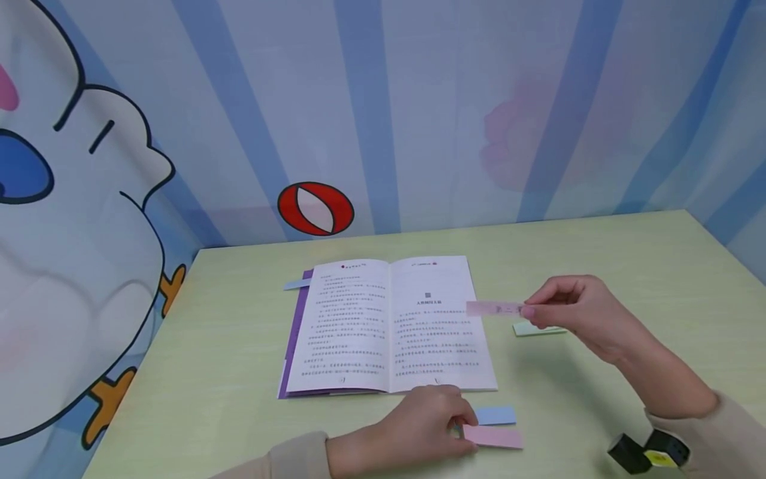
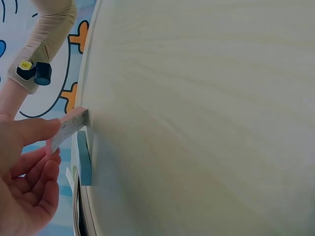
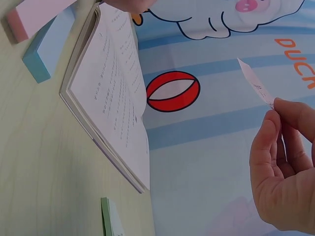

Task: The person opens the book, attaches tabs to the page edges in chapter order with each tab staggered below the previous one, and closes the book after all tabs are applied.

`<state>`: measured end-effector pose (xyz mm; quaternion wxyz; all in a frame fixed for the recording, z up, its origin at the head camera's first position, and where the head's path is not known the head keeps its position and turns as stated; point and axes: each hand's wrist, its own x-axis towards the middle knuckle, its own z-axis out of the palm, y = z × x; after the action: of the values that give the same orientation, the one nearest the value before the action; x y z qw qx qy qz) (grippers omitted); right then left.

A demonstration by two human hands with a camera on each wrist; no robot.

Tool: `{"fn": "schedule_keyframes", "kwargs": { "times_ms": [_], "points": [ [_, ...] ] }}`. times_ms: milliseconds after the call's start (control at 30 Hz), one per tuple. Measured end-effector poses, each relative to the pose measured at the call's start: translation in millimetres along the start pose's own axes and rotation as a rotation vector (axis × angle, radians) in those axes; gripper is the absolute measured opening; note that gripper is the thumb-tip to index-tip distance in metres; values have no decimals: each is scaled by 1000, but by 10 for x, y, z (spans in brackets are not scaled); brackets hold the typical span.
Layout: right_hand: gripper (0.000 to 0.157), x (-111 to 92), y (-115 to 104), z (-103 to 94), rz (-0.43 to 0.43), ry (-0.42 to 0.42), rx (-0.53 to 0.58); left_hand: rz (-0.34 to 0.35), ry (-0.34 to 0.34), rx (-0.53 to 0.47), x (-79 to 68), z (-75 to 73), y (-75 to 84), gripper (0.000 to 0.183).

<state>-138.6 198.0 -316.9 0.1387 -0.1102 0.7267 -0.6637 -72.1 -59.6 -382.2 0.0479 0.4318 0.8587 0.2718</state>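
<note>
Pink strip: in the air at the right edge of the open book [image 1: 431, 359]; pink strip [image 1: 487, 308] has its free end over the right page in head view, apart from the paper in right wrist view. Handwriting near the held end.
Strip axis: long way roughly sideways, across the book's right edge; free end runs left from the fingertips, toward the book's spine.
Right hand: right hand [image 1: 577, 316], right of the book, pinches the strip's right end between thumb and finger. Nearer hand to the strip.
Left hand: left hand [image 1: 427, 422], just off the book's near edge, grips the left end of the pink pad [image 1: 493, 437].
Blue pad: blue pad [image 1: 497, 416], between the pink pad and the book's near right corner.
Green pad: green pad [image 1: 538, 330], right of the book, partly under the right hand in head view.
Blue tab: blue tab [image 1: 296, 284], sticks out past the book's upper left edge.
Table: pale table [image 1: 209, 346], under the book.
</note>
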Motion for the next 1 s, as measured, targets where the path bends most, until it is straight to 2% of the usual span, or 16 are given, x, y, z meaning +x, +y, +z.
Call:
{"fn": "schedule_keyframes", "kwargs": {
  "times_ms": [533,767,1000],
  "points": [
    [21,-4,34,-2,6,-1,13,-12,-36,154,-51,33,5,19],
    [19,16,46,-6,17,18,-29,-10,-47,143,-62,15,1,21],
    [16,68,54,-29,49,39,-75,-1,7,82,-25,-36,-19,5]
  ]
}}
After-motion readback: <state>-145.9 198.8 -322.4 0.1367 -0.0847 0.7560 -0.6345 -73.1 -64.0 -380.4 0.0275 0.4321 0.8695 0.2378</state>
